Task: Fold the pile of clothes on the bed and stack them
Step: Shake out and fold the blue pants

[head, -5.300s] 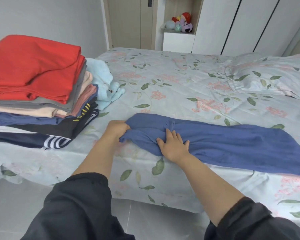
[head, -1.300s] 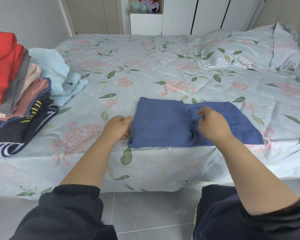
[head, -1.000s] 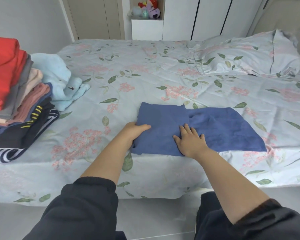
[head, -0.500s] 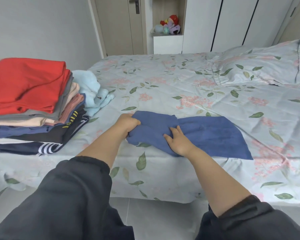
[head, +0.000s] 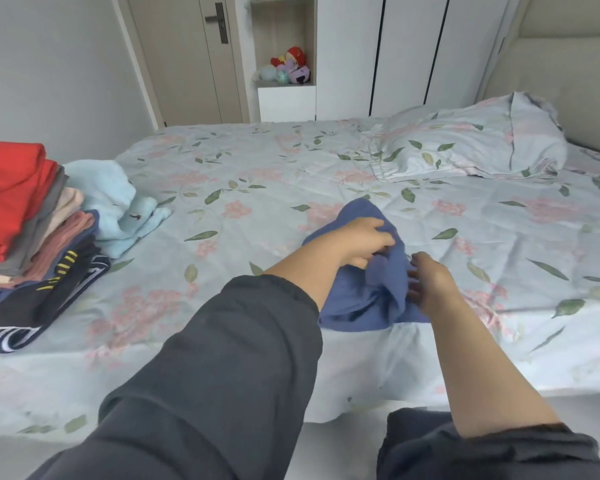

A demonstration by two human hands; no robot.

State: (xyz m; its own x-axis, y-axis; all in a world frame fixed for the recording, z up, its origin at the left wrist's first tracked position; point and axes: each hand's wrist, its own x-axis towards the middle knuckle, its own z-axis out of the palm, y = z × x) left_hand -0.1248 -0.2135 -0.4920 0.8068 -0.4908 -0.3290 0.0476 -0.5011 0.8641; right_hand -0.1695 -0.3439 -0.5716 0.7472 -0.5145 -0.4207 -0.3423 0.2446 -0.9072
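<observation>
The blue garment lies bunched near the front edge of the bed, its near hem just short of where the sheet drops over the side. The left hand reaches across and pinches a fold of it, fingers closed on the cloth; the left sleeve hides part of the garment. The right hand rests against the garment's right side with fingers loosely spread, and motion blur makes any grip unclear. The stack of folded clothes sits at the bed's left edge, cut off by the frame.
</observation>
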